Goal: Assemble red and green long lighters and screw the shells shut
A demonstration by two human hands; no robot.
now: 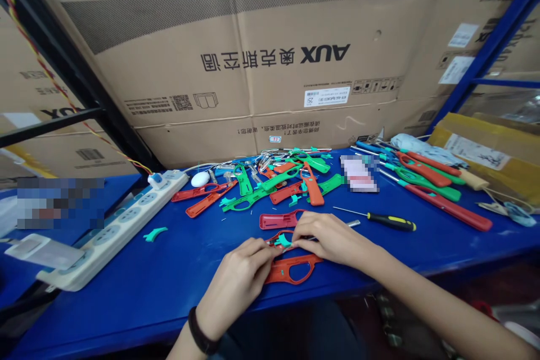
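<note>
My left hand (241,277) and my right hand (328,237) meet near the front edge of the blue table (169,270). Both pinch a red plastic lighter shell (279,239) with a small teal trigger piece (284,241) between the fingertips. An orange shell half (291,269) lies just under my hands, partly covered by my left fingers. Another red shell half (280,219) lies right behind them. A black band circles my left wrist.
A pile of red, orange and green shells (270,185) lies mid-table. A black and yellow screwdriver (382,219) rests right of my hands. Assembled long lighters (430,183) lie far right. A white power strip (118,225) runs along the left. Cardboard boxes (274,56) wall the back.
</note>
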